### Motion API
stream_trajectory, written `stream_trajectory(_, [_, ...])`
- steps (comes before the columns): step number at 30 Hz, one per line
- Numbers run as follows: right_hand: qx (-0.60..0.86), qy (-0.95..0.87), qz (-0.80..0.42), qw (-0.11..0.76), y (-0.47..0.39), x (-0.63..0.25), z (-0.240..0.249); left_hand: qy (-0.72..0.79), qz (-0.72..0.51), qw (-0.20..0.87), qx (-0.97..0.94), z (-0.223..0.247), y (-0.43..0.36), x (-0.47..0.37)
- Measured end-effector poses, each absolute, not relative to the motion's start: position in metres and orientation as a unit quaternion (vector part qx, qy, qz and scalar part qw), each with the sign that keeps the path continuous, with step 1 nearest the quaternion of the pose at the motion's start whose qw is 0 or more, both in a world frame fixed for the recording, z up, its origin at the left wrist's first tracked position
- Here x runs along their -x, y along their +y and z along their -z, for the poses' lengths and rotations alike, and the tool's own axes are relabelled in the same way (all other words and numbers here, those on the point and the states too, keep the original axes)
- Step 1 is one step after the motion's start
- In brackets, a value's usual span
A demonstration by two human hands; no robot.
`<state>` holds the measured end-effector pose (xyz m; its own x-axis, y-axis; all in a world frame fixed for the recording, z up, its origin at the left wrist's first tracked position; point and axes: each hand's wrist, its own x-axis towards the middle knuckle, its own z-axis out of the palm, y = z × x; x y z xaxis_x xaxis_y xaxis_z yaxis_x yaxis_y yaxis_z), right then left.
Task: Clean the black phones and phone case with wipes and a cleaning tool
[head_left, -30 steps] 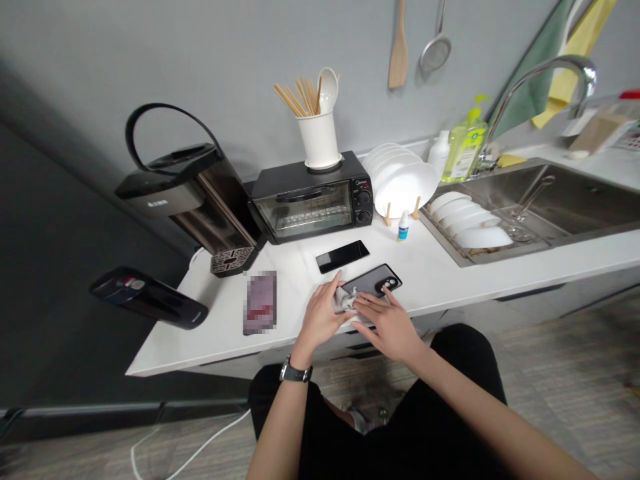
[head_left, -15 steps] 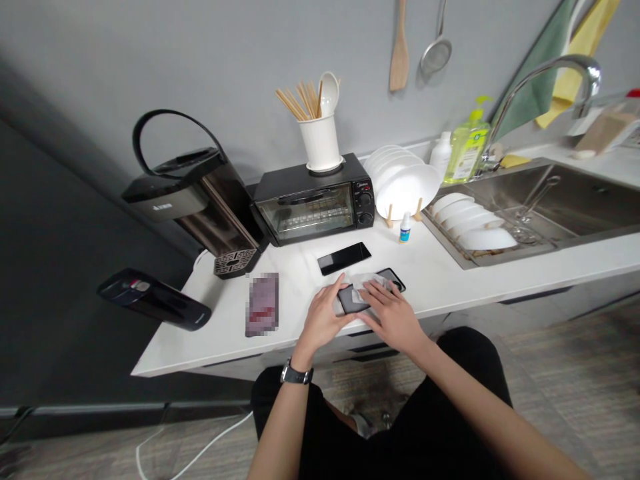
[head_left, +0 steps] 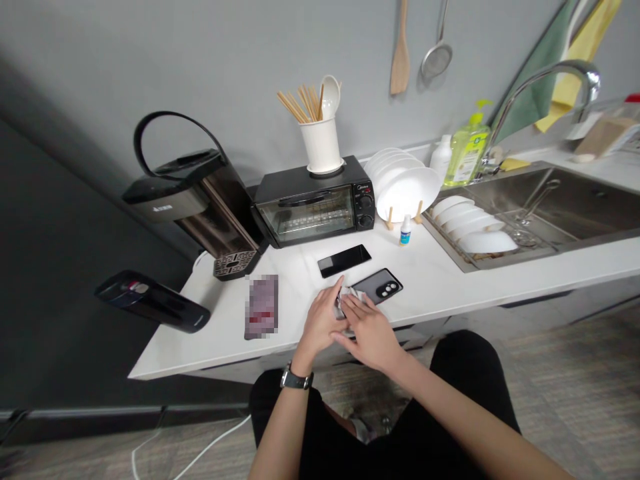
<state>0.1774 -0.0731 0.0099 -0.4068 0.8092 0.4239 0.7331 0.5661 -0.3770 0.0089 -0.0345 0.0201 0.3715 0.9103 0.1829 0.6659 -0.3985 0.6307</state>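
Soft, even light where I stand — counter [head_left: 295, 280] bright, left side dim, faucet [head_left: 583, 68] glinting — edges stretched, slightly blurred; purple item [head_left: 261, 300] pixelated.

right hand [head_left: 373, 335] lies palm-down beside left hand [head_left: 320, 321].

- On the counter [head_left: 295, 293], a phone [head_left: 345, 261] lay behind the phone case [head_left: 376, 287].
- The oven [head_left: 315, 210] stood behind the phone, a cup [head_left: 321, 145] on top.
- A dispenser [head_left: 207, 207] stood left of the oven, plates [head_left: 407, 193] right.
- Bowls [head_left: 470, 225] sat in the sink [head_left: 595, 210], right of the plates.
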Motion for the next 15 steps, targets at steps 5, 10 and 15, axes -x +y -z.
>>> stream_trajectory(5, [0.466, -0.834, -0.079, 0.285, -0.078, -0.214, -0.012, 0.505, -0.274, 0.235, -0.784, -0.021, -0.037, -0.01])
stream_trajectory(10, [0.538, -0.798, 0.026, 0.271, -0.063, -0.259, -0.004, 0.498, -0.274, 0.233, -0.789, -0.023, -0.038, -0.012])
stream_trajectory(15, [0.547, -0.788, 0.044, 0.278, -0.051, -0.227, -0.002, 0.494, -0.278, 0.23, -0.791, -0.022, -0.036, -0.012])
